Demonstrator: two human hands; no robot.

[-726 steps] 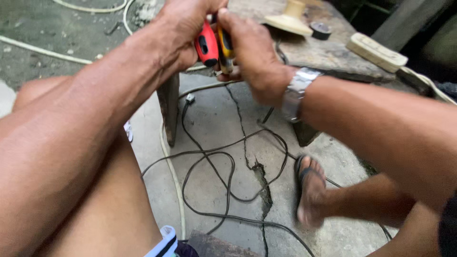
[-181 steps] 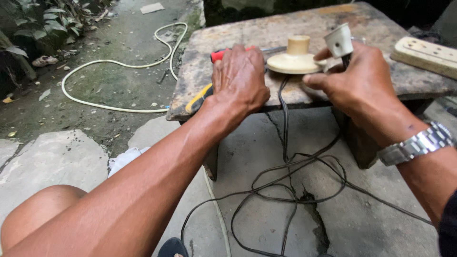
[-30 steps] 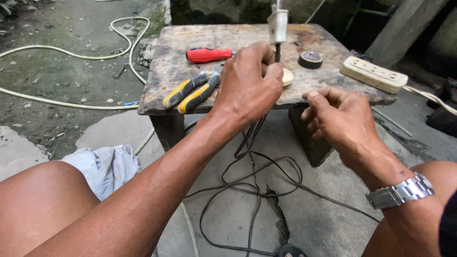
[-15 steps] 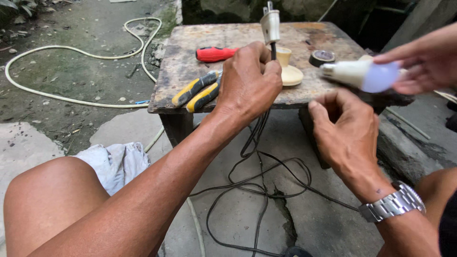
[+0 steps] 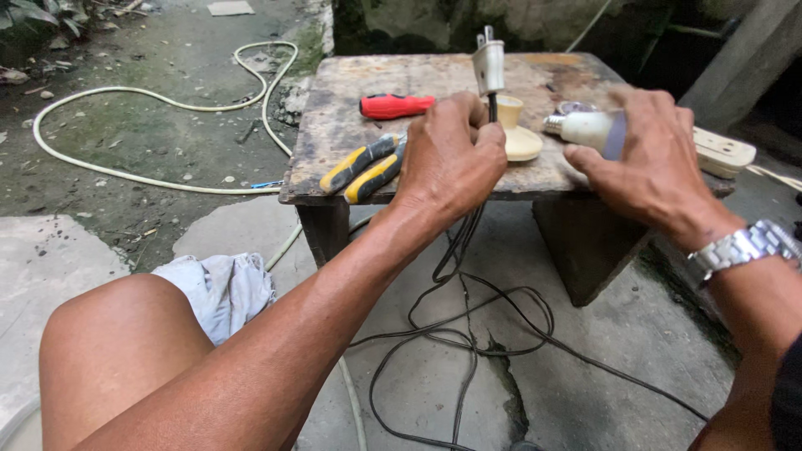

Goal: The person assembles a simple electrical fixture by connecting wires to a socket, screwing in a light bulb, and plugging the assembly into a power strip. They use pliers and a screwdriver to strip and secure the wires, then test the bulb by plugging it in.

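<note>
My left hand (image 5: 447, 159) grips a black cord just below a grey-white plug (image 5: 489, 65), holding the plug upright above the worn wooden stool (image 5: 334, 125). My right hand (image 5: 647, 163) holds a white light bulb (image 5: 585, 129) by its glass end, with the metal screw base pointing left toward a cream lamp socket (image 5: 520, 138) that sits on the stool. The black cord (image 5: 468, 334) hangs off the stool's front edge and loops on the concrete below.
A red-handled screwdriver (image 5: 397, 105) and yellow-and-black pliers (image 5: 363, 167) lie on the stool's left half. A cream power strip (image 5: 723, 150) rests at its right end. A white hose (image 5: 150, 108) snakes across the ground at left. A grey cloth (image 5: 221, 288) lies near my knee.
Half a second ago another person's hand held the bulb out from the right. Now my right hand holds it and has brought it down beside the socket. My left hand keeps the plug upright.
</note>
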